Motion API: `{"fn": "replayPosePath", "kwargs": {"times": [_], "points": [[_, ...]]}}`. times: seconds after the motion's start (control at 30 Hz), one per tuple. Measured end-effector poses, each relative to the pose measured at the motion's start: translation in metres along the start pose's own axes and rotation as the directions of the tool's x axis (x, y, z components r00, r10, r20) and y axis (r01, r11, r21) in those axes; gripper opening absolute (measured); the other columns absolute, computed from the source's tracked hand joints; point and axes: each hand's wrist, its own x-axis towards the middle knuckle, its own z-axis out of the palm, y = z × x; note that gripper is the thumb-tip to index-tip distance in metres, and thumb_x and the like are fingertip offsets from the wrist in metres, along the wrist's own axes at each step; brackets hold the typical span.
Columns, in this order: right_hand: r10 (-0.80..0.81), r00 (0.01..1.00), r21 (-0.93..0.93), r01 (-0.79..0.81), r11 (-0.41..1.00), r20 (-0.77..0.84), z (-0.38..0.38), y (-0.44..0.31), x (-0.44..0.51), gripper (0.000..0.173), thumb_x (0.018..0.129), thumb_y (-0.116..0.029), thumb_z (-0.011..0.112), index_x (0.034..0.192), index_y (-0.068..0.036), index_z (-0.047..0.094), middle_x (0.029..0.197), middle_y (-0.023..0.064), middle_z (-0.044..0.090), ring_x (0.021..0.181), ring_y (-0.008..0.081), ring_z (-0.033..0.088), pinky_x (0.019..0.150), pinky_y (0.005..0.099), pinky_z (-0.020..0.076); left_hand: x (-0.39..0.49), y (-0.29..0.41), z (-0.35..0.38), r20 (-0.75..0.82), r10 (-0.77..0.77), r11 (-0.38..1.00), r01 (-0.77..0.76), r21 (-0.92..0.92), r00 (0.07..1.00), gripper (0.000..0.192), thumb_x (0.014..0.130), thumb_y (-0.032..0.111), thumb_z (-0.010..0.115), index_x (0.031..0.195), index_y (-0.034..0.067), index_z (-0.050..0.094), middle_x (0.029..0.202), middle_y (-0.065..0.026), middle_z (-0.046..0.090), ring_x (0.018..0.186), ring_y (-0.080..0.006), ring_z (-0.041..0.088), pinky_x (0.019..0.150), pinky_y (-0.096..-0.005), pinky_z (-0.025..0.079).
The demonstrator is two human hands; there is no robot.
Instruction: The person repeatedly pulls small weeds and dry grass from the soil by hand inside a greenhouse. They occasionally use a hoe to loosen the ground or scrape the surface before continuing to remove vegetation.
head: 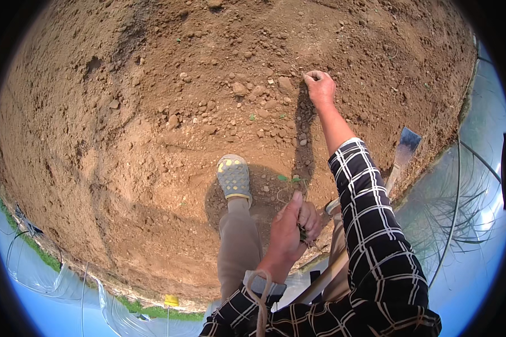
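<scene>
My left hand (pixel 293 227) is closed around a small bunch of green seedlings or weeds (pixel 295 180), whose leaves and thin stems stick out above the thumb. My right hand (pixel 320 87) reaches out over the loose brown soil (pixel 257 54), fingertips bent together near the ground; whether something small is pinched between them I cannot tell. Small green sprouts (pixel 252 117) lie or stand among the clods between the two hands. A tool with a flat metal blade (pixel 410 139) and a pale handle is to the right of my right forearm.
My foot in a grey clog (pixel 234 177) stands on the soil; the other foot is mostly hidden by my sleeve. Stones and clods (pixel 239 89) are scattered ahead. Plastic sheeting (pixel 480 168) with thin hoops borders the right side. A yellow object (pixel 171 300) is at the lower left.
</scene>
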Motion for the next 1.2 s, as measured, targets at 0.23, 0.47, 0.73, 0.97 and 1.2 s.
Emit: {"fn": "replayPosePath", "kwargs": {"times": [0.23,0.47,0.73,0.97,1.2], "points": [[-0.1,0.994,-0.11,0.103,0.989,0.036,0.018,-0.023,0.013,0.018,0.081,-0.03,0.073,0.09,-0.014,0.075,0.098,0.0119,0.068,0.092,0.0315,0.066,0.082,0.042,0.0523,0.003,-0.001,-0.004,-0.012,-0.008,1.0,0.008,0.013,1.0,0.051,0.105,0.043,0.038,0.064,0.012,0.035,0.063,-0.003,0.039,0.054,-0.016,0.039,0.048,-0.0287,0.032],[-0.067,0.983,-0.207,0.103,0.973,0.172,0.025,-0.046,0.009,0.021,0.083,-0.025,0.068,0.089,-0.006,0.071,0.092,0.0134,0.071,0.086,0.0293,0.069,0.077,0.0408,0.0541,0.001,0.01,0.0,-0.071,-0.028,0.999,0.031,0.031,0.997,0.051,0.105,0.043,0.039,0.063,0.013,0.035,0.062,-0.0026,0.038,0.054,-0.016,0.039,0.048,-0.0287,0.031],[-0.227,0.96,0.293,0.173,0.94,0.162,0.054,-0.118,0.093,0.013,0.078,-0.015,0.069,0.083,-0.003,0.071,0.072,0.0071,0.071,0.063,0.0161,0.067,0.062,0.0303,0.0528,0.0,0.02,0.002,-0.084,-0.077,0.997,0.073,-0.04,0.993,0.051,0.105,0.043,0.04,0.063,0.013,0.036,0.062,-0.0015,0.038,0.054,-0.0152,0.038,0.047,-0.0286,0.03],[-0.315,0.948,-0.081,0.319,0.944,0.055,0.094,-0.209,0.129,0.013,0.084,-0.02,0.068,0.087,-0.008,0.067,0.085,0.0162,0.07,0.079,0.0308,0.067,0.074,0.0412,0.0527,-0.008,0.039,0.0,-0.124,-0.121,0.985,0.104,-0.135,0.985,0.05,0.104,0.044,0.043,0.065,0.013,0.038,0.06,0.0007,0.037,0.051,-0.0114,0.037,0.047,-0.0248,0.032],[-0.267,0.96,-0.051,0.272,0.961,0.082,0.096,-0.166,0.177,0.018,0.084,-0.022,0.071,0.098,-0.01,0.069,0.084,0.0107,0.072,0.076,0.0216,0.069,0.072,0.0365,0.0533,-0.012,0.045,0.005,-0.026,-0.155,0.977,0.15,-0.151,0.988,0.05,0.104,0.046,0.043,0.065,0.014,0.039,0.063,0.0006,0.037,0.052,-0.0117,0.034,0.049,-0.0264,0.031]]}}
